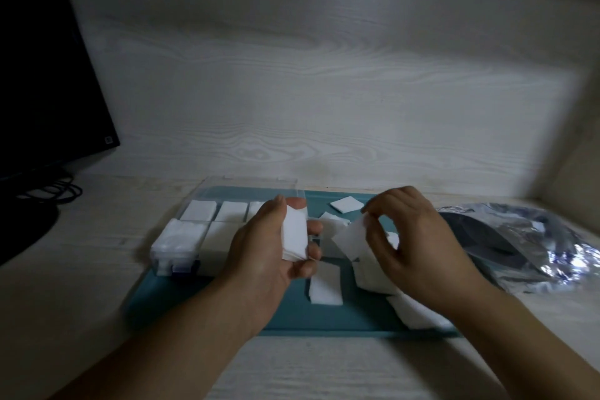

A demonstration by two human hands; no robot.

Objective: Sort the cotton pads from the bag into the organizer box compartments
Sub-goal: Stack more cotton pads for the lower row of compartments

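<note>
My left hand point(269, 253) grips a small stack of white cotton pads point(294, 237) upright between thumb and fingers, just right of the clear organizer box point(181, 237). The box's compartments hold white pads; its lid stands open at the back. My right hand point(412, 237) pinches a single cotton pad point(349, 235) lifted off the teal tray point(227, 312). Loose pads lie on the tray: one point(326, 284) between my hands, one point(345, 204) at the back, more point(418, 313) under my right wrist. The crinkled plastic bag point(532, 243) lies to the right.
A dark monitor point(42, 75) with its stand and cables point(55, 191) occupies the left of the light wooden desk point(81, 302). A wood-grain wall panel rises right behind the tray. The bag reaches close to the right side wall.
</note>
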